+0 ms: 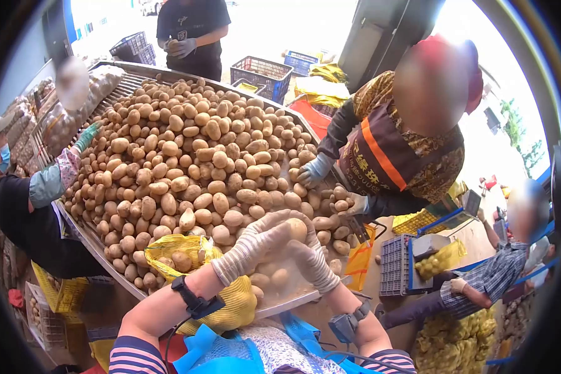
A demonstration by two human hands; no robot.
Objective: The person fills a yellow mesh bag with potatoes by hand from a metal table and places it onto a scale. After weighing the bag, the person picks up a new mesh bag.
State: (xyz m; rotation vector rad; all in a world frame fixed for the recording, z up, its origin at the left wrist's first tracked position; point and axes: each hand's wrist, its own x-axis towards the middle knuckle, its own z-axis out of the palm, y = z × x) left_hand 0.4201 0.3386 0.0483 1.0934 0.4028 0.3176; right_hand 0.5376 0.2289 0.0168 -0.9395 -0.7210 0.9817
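Both my hands, in whitish knit gloves, meet over the near edge of a big heap of potatoes [221, 202]. One potato [297, 230] shows between them. My left hand [260, 240] closes on it from the left with bent fingers. From the other side, my right hand [313, 263] wraps round it, its fingers partly hidden. A yellow mesh bag [230, 305] lies below my left forearm, its open mouth on the table edge with a few potatoes in it. Several loose potatoes [280, 277] lie under my hands on the metal tabletop [299, 298].
Across the right edge, a co-worker's gloved hand [316, 170] reaches into the heap. Another co-worker's green glove [88, 136] is at the left edge; a third person [193, 31] stands behind. Plastic crates [397, 265] and filled yellow bags [458, 340] sit on the right-hand floor.
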